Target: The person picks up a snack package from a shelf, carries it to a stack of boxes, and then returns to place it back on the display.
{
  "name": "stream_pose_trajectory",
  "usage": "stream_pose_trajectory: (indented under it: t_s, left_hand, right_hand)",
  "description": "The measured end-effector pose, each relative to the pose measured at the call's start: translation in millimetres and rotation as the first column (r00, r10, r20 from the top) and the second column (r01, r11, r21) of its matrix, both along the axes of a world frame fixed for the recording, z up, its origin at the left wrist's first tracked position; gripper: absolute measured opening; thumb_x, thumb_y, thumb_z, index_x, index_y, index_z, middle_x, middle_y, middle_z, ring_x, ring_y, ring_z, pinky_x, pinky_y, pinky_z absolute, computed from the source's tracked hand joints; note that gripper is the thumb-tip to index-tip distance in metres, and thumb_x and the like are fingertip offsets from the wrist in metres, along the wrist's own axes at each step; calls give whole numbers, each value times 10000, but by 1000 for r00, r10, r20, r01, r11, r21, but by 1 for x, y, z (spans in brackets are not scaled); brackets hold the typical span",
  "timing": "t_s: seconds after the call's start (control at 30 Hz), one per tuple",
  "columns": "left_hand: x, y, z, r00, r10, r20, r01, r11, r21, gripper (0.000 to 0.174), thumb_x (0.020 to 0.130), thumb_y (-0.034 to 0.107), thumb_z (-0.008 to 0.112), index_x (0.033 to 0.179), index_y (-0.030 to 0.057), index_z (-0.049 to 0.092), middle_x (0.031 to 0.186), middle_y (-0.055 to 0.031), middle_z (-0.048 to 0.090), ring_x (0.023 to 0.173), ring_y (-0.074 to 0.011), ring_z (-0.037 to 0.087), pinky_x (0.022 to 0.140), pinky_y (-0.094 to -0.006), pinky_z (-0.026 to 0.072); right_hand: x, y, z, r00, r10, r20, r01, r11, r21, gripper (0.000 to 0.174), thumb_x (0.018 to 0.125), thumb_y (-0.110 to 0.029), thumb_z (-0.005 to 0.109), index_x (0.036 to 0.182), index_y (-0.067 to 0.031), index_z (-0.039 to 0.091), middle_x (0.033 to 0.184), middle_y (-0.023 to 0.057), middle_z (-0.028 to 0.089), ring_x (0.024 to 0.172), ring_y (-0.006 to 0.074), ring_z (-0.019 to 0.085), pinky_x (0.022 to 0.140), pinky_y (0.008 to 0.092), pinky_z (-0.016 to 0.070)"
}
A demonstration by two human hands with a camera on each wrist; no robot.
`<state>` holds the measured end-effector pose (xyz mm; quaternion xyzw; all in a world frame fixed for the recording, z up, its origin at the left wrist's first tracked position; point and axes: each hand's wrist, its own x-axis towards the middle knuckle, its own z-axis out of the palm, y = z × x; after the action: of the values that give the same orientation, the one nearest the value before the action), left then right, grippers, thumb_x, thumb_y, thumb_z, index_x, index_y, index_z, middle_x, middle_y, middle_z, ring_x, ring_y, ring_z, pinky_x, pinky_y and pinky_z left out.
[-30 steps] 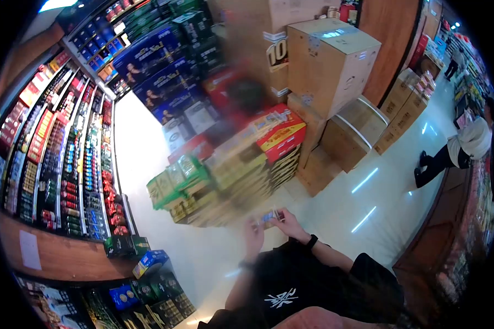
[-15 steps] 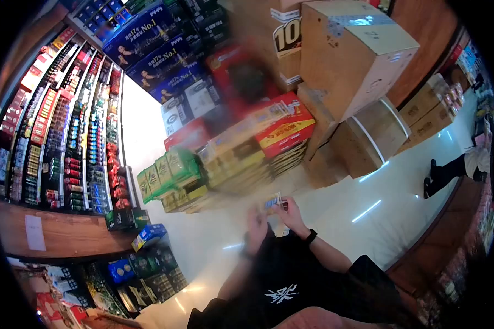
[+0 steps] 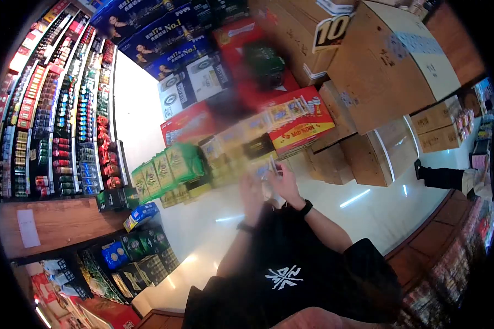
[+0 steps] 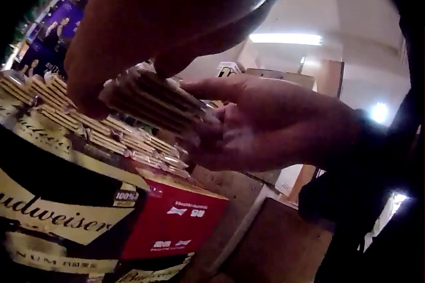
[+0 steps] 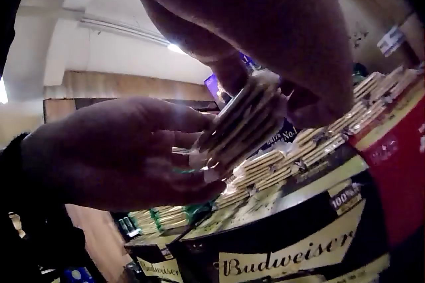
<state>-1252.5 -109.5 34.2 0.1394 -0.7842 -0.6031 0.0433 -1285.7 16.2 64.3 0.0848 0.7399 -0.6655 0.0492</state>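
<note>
Both hands hold a small stack of thin, flat packets in clear wrapping (image 3: 268, 166), in front of the chest. My left hand (image 3: 251, 196), blurred in the head view, grips one end with its fingers and thumb. The right hand (image 3: 285, 185) pinches the other end. In the left wrist view the layered edges of the stack (image 4: 156, 100) show between the left hand (image 4: 139, 37) and the right hand (image 4: 272, 120). Similar packets (image 5: 265, 167) lie in rows on top of Budweiser boxes (image 5: 292, 253) just beyond the hands.
Green packs (image 3: 167, 170) lie left of the rows, and a red carton (image 3: 302, 126) stands to the right. Large cardboard boxes (image 3: 389, 66) are stacked at the right. Shelves of cans and bottles (image 3: 55, 120) line the left. Another person's legs (image 3: 444, 175) show at far right.
The head view has shifted closer to the stacked boxes. Both hands, still holding the stack of packets, have moved up in the view toward the rows.
</note>
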Motion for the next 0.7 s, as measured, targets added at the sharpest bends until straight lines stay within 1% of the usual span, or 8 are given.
stream_pose_trajectory:
  t_s: [0.07, 0.17, 0.27, 0.37, 0.47, 0.57, 0.67, 0.7]
  left_hand:
    - [-24, -5, 15, 1000, -7, 26, 5, 998, 59, 477, 921, 142, 552, 1332, -30, 379, 1289, -161, 378, 1145, -245, 478, 931, -338, 455]
    - [-50, -15, -8, 998, 20, -53, -25, 995, -97, 480, 908, 138, 566, 1323, -27, 388, 1260, -161, 405, 1159, -251, 458, 934, -339, 446]
    - [-71, -23, -13, 994, 6, -112, -33, 968, -249, 505, 890, 148, 584, 1324, -23, 390, 1261, -170, 408, 1183, -284, 434, 967, -360, 409]
    - [-88, -24, -17, 990, 9, -142, -53, 949, -311, 533, 870, 157, 601, 1325, -22, 389, 1275, -190, 401, 1179, -324, 434, 998, -382, 366]
    - [-102, -21, -8, 987, 70, -147, -108, 957, -270, 540, 861, 165, 607, 1317, -30, 393, 1281, -213, 400, 1181, -346, 429, 1013, -397, 348]
    - [-113, -19, 3, 973, 147, -180, -188, 954, -234, 558, 862, 256, 633, 1294, -38, 434, 1240, -231, 512, 1185, -366, 459, 999, -433, 357]
    - [-125, -19, -18, 966, 185, -178, -235, 916, -324, 561, 859, 278, 635, 1282, -41, 450, 1233, -232, 517, 1154, -370, 481, 990, -435, 365]
    - [-127, -18, -19, 970, 193, -147, -233, 909, -346, 568, 863, 293, 630, 1284, -42, 449, 1241, -233, 513, 1165, -370, 476, 997, -435, 360]
  right_hand:
    - [-23, -7, -12, 998, 30, -56, -28, 998, 52, 354, 837, -195, 675, 1103, 10, 564, 934, 122, 657, 835, 172, 613, 764, 310, 488]
    - [-49, -19, -32, 980, 10, -198, 4, 997, 71, 386, 832, -198, 684, 1137, 2, 557, 945, 122, 657, 846, 173, 613, 760, 309, 488]
    - [-69, -24, 0, 995, 62, -82, -50, 988, 143, 370, 832, -194, 686, 1118, 3, 561, 956, 111, 644, 856, 159, 604, 763, 298, 482]
    - [-89, -31, -45, 971, 11, -239, 18, 993, 115, 353, 830, -194, 688, 1091, 12, 569, 946, 103, 626, 850, 159, 596, 759, 294, 477]
    - [-102, -34, -36, 975, 34, -220, 17, 974, 226, 335, 833, -186, 685, 1067, 24, 570, 929, 91, 612, 835, 151, 588, 755, 287, 472]
    - [-118, -35, -40, 989, 112, -102, -107, 993, 48, 408, 823, -211, 681, 1103, 52, 543, 1066, 192, 597, 966, 266, 583, 832, 350, 457]
    - [-134, -37, -60, 963, 101, -251, -35, 966, 256, 330, 828, -192, 694, 1044, 27, 573, 919, 102, 629, 818, 156, 598, 730, 284, 476]
    - [-137, -37, -66, 968, 103, -227, -54, 976, 213, 331, 828, -198, 695, 1041, 26, 575, 910, 106, 635, 809, 161, 603, 725, 287, 478]
